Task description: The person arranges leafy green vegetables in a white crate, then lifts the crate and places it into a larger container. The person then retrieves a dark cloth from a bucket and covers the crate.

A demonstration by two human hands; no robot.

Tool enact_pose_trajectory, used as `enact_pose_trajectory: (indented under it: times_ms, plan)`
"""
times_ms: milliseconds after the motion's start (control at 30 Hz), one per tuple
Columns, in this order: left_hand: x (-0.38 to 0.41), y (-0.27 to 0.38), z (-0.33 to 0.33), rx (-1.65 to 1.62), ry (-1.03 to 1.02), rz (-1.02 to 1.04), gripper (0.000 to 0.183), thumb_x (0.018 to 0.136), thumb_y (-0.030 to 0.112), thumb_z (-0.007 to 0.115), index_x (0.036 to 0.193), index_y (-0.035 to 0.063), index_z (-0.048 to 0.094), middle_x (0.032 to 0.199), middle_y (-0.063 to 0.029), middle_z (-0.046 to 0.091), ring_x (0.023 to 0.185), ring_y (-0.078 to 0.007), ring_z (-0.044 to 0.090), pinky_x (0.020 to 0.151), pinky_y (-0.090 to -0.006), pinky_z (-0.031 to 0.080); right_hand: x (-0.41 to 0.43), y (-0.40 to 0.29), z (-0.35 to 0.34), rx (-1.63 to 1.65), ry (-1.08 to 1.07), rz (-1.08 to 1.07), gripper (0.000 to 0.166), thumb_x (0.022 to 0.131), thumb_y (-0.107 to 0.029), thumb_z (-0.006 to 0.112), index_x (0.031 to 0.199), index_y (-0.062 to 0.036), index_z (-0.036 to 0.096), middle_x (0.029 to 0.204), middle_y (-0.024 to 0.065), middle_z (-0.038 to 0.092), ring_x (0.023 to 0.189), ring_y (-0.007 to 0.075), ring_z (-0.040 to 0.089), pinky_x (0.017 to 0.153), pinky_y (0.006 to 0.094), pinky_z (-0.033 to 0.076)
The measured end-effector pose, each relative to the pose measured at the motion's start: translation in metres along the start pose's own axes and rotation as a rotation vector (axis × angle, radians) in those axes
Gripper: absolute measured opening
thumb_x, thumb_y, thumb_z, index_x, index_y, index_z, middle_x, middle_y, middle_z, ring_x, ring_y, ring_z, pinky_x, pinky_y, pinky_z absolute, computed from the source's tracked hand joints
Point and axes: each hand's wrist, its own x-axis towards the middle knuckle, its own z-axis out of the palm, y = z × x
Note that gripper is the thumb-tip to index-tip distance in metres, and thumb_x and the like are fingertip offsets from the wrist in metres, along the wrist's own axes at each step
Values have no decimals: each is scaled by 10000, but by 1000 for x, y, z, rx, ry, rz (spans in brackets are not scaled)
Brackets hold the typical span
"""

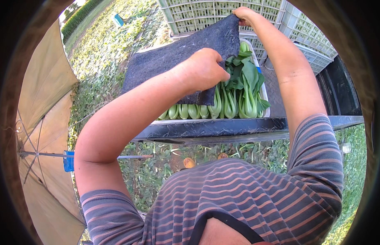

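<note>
A dark grey felt-like cloth point(177, 58) lies slanted over a white plastic crate point(265, 95) of bok choy point(249, 79). My right hand point(245, 16) pinches the cloth's far right corner and holds it up in front of the stacked crates. Above the greens, my left hand point(209, 69) grips the near right edge of the cloth, its fingertips partly hidden in the folds and leaves. Pale bok choy stalks point(193, 111) stand in a row along the crate's near side. The cloth hides the left part of the crate.
Tall light plastic crates point(220, 15) full of greens stand behind, with more crates point(314, 30) at the right. A dark metal vehicle-bed edge point(208, 130) runs between me and the crate. At left is a large tan umbrella point(44, 92); a blue crate point(118, 20) lies in the field.
</note>
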Motion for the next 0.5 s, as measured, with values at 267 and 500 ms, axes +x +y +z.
enact_pose_trajectory:
  times_ms: [267, 500]
  plan:
    - [26, 12, 63, -28, -142, 79, 293, 705, 97, 600, 927, -87, 551, 785, -133, 594, 690, -162, 542, 658, -297, 440, 4, 29, -51, -183, 52, 6, 304, 829, -321, 496, 645, -79, 494, 508, -11, 398, 382, 74, 335, 321, 221, 291]
    - [51, 12, 96, 62, -272, 144, 443, 675, 130, 602, 1063, -62, 507, 863, -144, 581, 812, -214, 542, 741, -302, 427, -11, 47, -54, -398, 60, -275, 319, 806, -352, 522, 867, -43, 578, 567, 36, 471, 405, 136, 418, 340, 289, 352]
